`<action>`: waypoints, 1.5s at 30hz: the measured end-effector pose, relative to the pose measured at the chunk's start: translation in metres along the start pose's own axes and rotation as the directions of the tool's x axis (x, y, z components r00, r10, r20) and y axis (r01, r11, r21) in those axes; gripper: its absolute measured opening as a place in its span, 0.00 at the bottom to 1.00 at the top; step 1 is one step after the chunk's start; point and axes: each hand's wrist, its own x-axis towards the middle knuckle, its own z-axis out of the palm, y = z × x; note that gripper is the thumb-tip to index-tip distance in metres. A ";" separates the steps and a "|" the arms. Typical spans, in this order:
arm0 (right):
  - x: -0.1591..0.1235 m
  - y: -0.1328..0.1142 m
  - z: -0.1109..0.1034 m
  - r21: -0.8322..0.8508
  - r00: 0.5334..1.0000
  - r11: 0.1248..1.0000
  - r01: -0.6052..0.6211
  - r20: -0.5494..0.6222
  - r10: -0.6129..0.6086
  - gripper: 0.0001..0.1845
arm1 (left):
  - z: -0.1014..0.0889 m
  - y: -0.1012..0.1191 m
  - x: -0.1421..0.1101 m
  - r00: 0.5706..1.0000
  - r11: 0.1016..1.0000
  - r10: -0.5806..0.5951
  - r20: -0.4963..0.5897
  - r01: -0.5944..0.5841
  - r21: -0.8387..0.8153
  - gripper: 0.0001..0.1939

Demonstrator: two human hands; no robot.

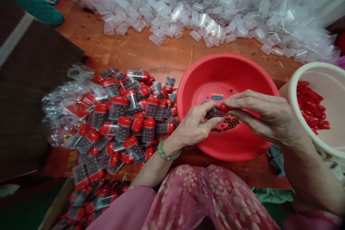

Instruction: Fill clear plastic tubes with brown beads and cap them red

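Over a red plastic basin, my left hand is closed around a small clear plastic container with dark contents. My right hand pinches a red cap at the container's right end. Cap and container meet or nearly meet; the fingers hide whether they are joined. Below the hands, loose brown beads lie on the basin's floor, and a single bead sits farther back. A green bead bracelet circles my left wrist.
Left of the basin lies a pile of red-capped, bead-filled containers, beside clear plastic bags. Many empty clear containers are heaped at the back. A white tub with red caps stands at the right. A dark box borders the left.
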 end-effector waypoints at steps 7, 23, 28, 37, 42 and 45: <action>-0.021 0.008 -0.021 -0.050 0.992 0.993 -0.112 -0.065 0.108 0.22 | 0.000 -0.001 0.003 0.994 0.989 -0.084 -0.071 0.074 -0.129 0.11; -0.006 0.015 -0.015 -0.146 0.998 0.987 0.059 0.008 -0.058 0.18 | -0.006 -0.002 0.003 0.994 0.997 0.025 -0.111 -0.017 0.073 0.06; 0.002 0.013 0.008 0.020 0.969 1.000 0.006 -0.249 -0.001 0.19 | -0.007 -0.001 0.002 0.996 0.978 -0.077 -0.040 0.067 -0.198 0.08; 0.009 0.009 0.047 0.241 0.877 0.965 -0.104 -0.434 0.203 0.13 | -0.003 0.003 0.004 0.990 0.831 -0.119 0.069 0.137 -0.540 0.16; 0.010 0.006 0.056 0.265 0.847 0.956 -0.123 -0.474 0.240 0.10 | 0.000 0.003 0.005 0.988 0.859 -0.139 0.071 0.156 -0.488 0.17; 0.010 0.003 0.060 0.259 0.834 0.959 -0.113 -0.500 0.234 0.10 | 0.002 0.003 0.005 0.993 0.907 -0.114 0.035 0.119 -0.404 0.13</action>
